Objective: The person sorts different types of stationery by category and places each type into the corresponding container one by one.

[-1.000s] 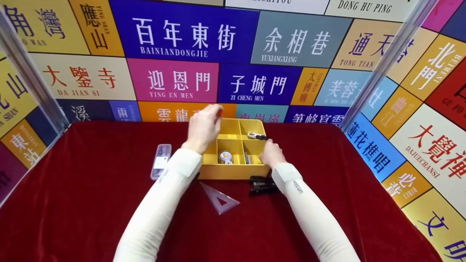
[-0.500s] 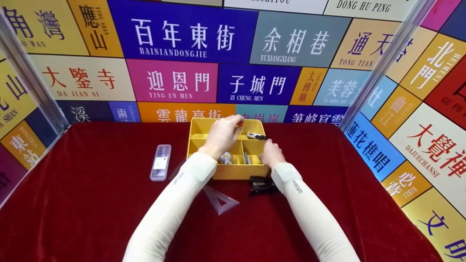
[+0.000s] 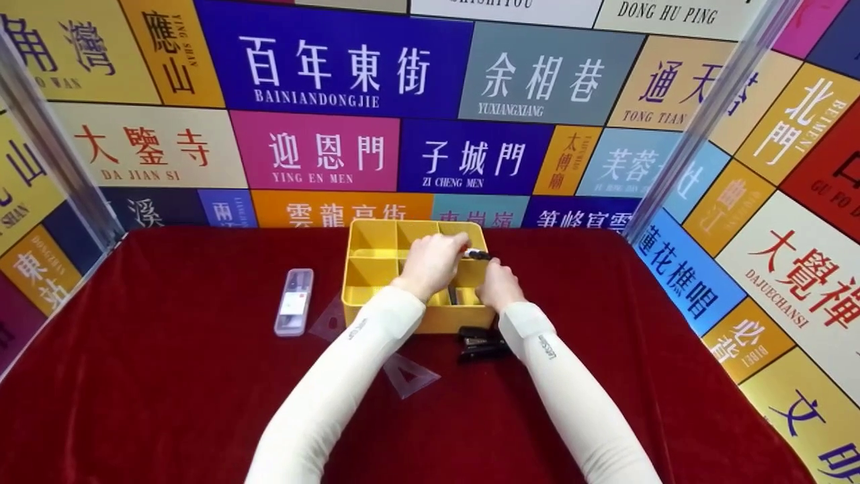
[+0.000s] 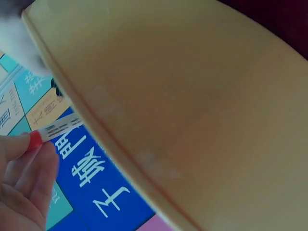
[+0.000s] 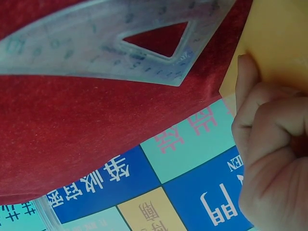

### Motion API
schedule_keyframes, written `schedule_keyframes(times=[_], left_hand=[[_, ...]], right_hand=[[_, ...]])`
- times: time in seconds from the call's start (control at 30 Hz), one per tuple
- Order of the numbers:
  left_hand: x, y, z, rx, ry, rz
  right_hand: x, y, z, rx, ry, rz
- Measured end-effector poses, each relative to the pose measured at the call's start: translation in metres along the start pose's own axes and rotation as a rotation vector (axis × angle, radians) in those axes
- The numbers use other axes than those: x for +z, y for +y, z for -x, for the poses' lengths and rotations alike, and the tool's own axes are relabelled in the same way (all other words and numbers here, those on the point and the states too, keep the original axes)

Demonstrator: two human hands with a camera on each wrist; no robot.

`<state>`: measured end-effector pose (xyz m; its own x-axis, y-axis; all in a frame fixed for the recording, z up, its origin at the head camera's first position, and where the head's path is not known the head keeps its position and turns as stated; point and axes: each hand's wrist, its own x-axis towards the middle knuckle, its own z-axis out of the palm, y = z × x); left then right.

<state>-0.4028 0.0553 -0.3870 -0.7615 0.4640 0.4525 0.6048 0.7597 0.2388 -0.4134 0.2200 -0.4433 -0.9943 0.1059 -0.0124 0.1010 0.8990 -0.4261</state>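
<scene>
My left hand (image 3: 433, 262) is over the yellow divided box (image 3: 430, 321). Its fingertips pinch the red end of a white marker pen (image 4: 57, 129) with black print. In the head view this hand covers the middle compartments. My right hand (image 3: 500, 286) grips the box's right wall near the front corner, fingers curled against the yellow plastic in the right wrist view. A slim white-and-black thing (image 3: 478, 255), pen-like in shape, lies at the right side of the box, between the two hands. Flat dark-edged pieces (image 3: 453, 294) stand in the front right compartment, partly hidden.
A black stapler (image 3: 482, 347) lies before the box. A clear set square (image 3: 411, 378) lies nearer me; another clear ruler (image 3: 326, 319) is at the box's left. Further left is a clear lidded case (image 3: 293, 302). A clear set square (image 5: 159, 43) also shows on the red cloth (image 5: 110, 125).
My left hand has moved right and a little toward me over the box, from the rear left to the right compartments, still pinching the marker pen. My right hand has stayed at the box wall.
</scene>
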Motion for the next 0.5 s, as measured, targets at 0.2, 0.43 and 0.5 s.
schedule_keyframes(times=[0.2, 0.43, 0.5], left_hand=[[0.011, -0.001, -0.002, -0.045, -0.086, -0.061], [0.022, -0.004, -0.005, -0.092, -0.168, -0.066], [0.023, -0.004, -0.006, -0.105, -0.181, -0.073]], right_hand=[[0.000, -0.001, 0.000, 0.013, -0.016, 0.006], [-0.001, -0.002, 0.000, 0.023, -0.018, 0.016], [-0.001, -0.002, 0.000, 0.025, -0.020, 0.015]])
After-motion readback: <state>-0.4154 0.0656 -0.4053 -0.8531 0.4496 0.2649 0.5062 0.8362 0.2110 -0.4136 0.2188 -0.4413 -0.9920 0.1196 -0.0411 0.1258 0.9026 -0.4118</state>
